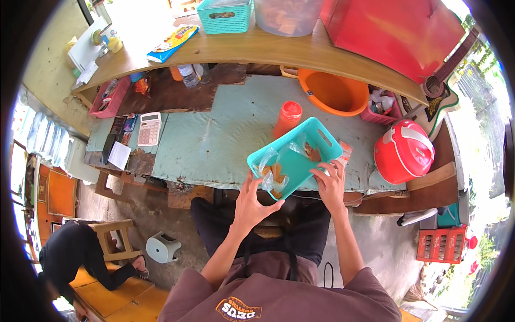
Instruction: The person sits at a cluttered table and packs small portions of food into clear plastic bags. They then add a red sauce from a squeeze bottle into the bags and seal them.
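A turquoise plastic basket (295,163) tilts over the near edge of the table, between my two hands. My left hand (254,200) grips its near left corner, thumb and fingers spread around the wall. On its near right side, the fingers of my right hand (332,183) hold the rim. Inside lie clear plastic bags of orange-brown pieces (277,175) at the left end and a bag of darker brown contents (312,152) at the right. Just behind the basket stands a red plastic bottle (288,116). A small red-and-white packet (345,152) lies partly hidden beside it.
The table (201,137) has a worn pale-green cover. On it are a calculator (149,129), an orange basin (336,90) and a red rice cooker (404,151). A wooden shelf (241,50) overhangs the back. A person in dark clothes (76,251) bends near a stool at left.
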`<state>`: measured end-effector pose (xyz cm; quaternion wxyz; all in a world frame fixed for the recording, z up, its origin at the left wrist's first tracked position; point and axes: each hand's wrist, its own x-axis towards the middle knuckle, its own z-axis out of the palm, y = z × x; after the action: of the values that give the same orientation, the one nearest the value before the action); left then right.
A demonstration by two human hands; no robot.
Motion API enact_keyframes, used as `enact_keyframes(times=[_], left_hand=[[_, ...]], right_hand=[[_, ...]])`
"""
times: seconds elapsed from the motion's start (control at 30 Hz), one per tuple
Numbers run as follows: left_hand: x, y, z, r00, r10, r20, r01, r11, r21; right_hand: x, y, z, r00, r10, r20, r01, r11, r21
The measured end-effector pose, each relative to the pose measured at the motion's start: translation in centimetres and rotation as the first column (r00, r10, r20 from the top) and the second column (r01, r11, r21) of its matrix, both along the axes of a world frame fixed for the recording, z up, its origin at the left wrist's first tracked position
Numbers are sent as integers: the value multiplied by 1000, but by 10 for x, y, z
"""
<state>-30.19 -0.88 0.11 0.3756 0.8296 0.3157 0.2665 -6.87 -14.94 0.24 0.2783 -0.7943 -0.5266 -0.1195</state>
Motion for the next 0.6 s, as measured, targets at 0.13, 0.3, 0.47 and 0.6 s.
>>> enact_keyframes(times=[0.13, 0.3, 0.47, 0.6], left_hand=[[-16, 9, 7, 999, 5, -43, -4, 1000, 30], [-38, 24, -6, 999, 37, -16, -36, 996, 83], [-58, 50, -6, 995, 75, -67, -68, 993, 100], [-60, 55, 3, 988, 147, -55, -153, 980, -130]], right_hand=[[-23, 9, -12, 997, -72, 26, 70, 994, 78], [-42, 14, -11, 997, -34, 76, 25, 993, 117], [-64, 39, -19, 998, 42, 43, -48, 988, 147], [-83, 67, -23, 992, 129, 10, -129, 973, 192]])
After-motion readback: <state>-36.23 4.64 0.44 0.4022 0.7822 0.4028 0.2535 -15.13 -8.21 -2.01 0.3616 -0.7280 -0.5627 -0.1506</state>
